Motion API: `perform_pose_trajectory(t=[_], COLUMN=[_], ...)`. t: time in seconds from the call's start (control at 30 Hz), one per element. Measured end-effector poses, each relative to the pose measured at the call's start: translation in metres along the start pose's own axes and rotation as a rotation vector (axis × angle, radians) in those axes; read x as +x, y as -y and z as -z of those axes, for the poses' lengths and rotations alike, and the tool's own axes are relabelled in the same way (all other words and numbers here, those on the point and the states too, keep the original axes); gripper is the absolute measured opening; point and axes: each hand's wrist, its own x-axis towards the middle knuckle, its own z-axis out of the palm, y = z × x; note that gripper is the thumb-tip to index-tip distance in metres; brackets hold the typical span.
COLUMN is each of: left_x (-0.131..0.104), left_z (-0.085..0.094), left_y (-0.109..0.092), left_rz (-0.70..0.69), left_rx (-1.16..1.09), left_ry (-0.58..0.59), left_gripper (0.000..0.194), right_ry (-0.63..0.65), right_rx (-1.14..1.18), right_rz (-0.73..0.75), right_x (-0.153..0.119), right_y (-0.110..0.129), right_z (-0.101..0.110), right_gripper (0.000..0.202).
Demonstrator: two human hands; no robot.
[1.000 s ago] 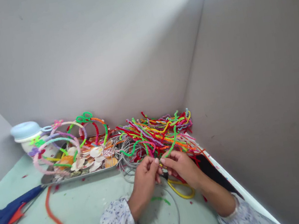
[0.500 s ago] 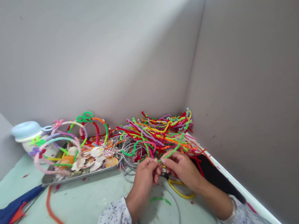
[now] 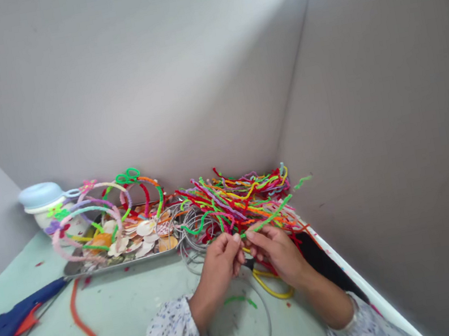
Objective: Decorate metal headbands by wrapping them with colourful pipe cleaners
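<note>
Between my two hands runs a fuzzy green pipe cleaner (image 3: 273, 216), its free end pointing up to the right. My left hand (image 3: 222, 257) pinches its near end between thumb and fingers. My right hand (image 3: 275, 251) is closed on it just beside, the fingertips nearly touching the left ones. Under the hands lie scissors with yellow handles (image 3: 270, 286). Behind them spreads a heap of many-coloured pipe cleaners (image 3: 237, 194). A short green piece (image 3: 240, 300) rests on the table below the hands.
A metal tray (image 3: 124, 266) of shells and decorated headbands (image 3: 80, 206) stands at the left, near a blue-lidded white container (image 3: 44, 207). A blue glue gun (image 3: 24, 307) and an orange strip (image 3: 78, 313) lie at front left. Grey wire (image 3: 186, 226) coils beside the heap.
More of the green pipe cleaner now extends up and to the right from my right hand. My hands have barely moved and remain closed on it.
</note>
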Motion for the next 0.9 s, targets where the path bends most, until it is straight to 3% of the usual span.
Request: perform_pose_trajectory(t=[0.23,0.47,0.6,0.77,0.9], left_x=[0.001,0.0,0.0,-0.009,-0.027], left_z=[0.006,0.004,0.005,0.033,0.057], left_y=[-0.017,-0.024,-0.03,-0.044,-0.031], left_rz=[-0.09,-0.02,-0.055,-0.2,-0.081], left_rx=[0.27,0.295,0.366,0.858,1.142], left_ry=[0.014,0.121,0.113,0.049,0.079], left_gripper=[0.032,0.035,0.025,0.018,0.019], right_ry=[-0.16,-0.049,-0.137,-0.22,-0.215], right_rx=[0.148,-0.094,-0.037,0.128,0.139], right_rz=[-0.019,-0.027,-0.002,0.041,0.036], right_x=[0.004,-0.007,-0.004,0.003,0.003], right_y=[0.014,0.02,0.016,0.022,0.03], right_z=[0.007,-0.003,-0.002,0.008,0.011], right_gripper=[0.019,0.021,0.021,0.024,0.022])
